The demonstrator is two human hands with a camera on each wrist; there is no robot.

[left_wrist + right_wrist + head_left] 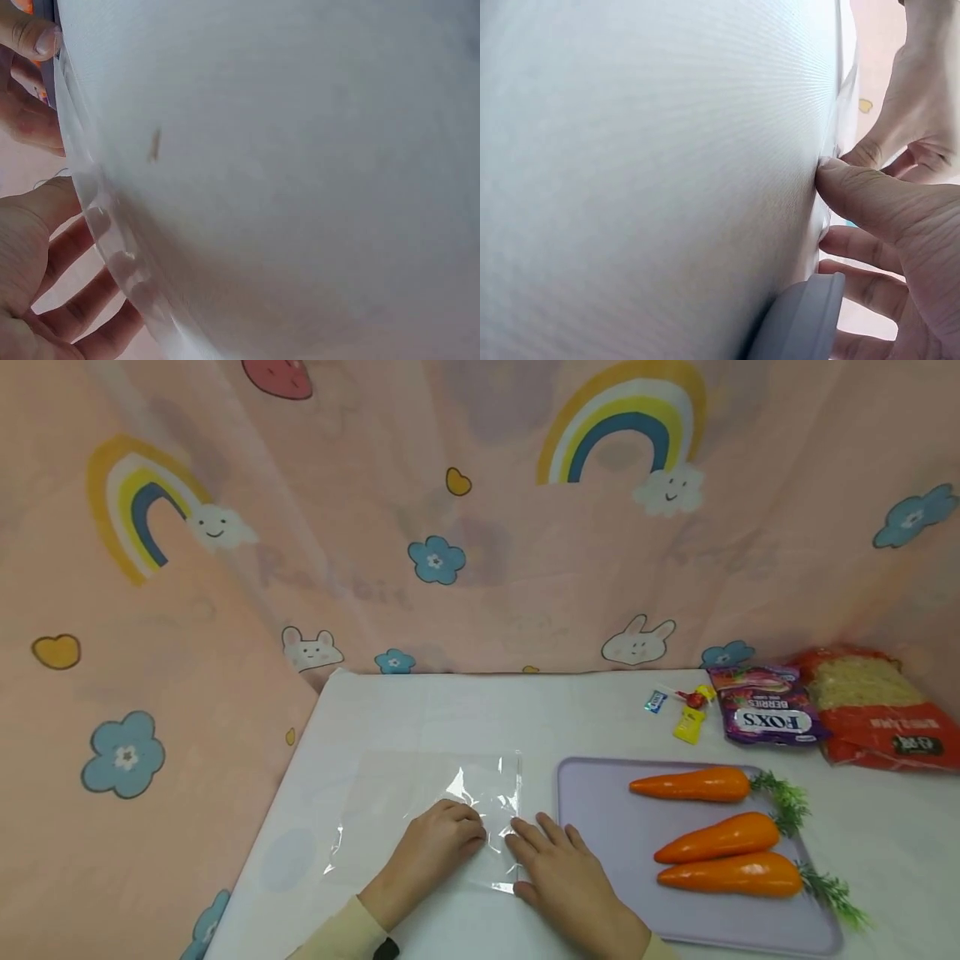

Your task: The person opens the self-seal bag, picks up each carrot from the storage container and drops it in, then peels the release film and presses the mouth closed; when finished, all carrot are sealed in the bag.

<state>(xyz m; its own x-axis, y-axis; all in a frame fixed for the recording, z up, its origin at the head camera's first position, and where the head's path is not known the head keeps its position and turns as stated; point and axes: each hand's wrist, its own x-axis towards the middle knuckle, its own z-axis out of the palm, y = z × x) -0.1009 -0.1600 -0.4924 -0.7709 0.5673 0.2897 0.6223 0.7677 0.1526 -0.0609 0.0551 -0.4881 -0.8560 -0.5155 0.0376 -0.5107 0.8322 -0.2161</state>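
A clear plastic bag (420, 785) lies flat on the white table, its edges showing as shiny lines. My left hand (438, 839) rests on the bag with bent fingers. In the left wrist view the thumb and fingers of the left hand (45, 277) are apart, with fingertips against the film (97, 217). My right hand (558, 868) has its fingers spread, the tips touching the bag's right edge. The right wrist view shows the thumb of the right hand (885, 202) meeting the table surface, with the left hand (922, 97) just beyond.
Right of the hands, a lilac tray (600, 785) bears three orange carrots (735, 872) with green tops. Behind it lie small wrapped candies (688, 725), a purple Fox's bag (768, 706) and a red package (877, 710). A patterned pink curtain (495, 610) hangs behind the table.
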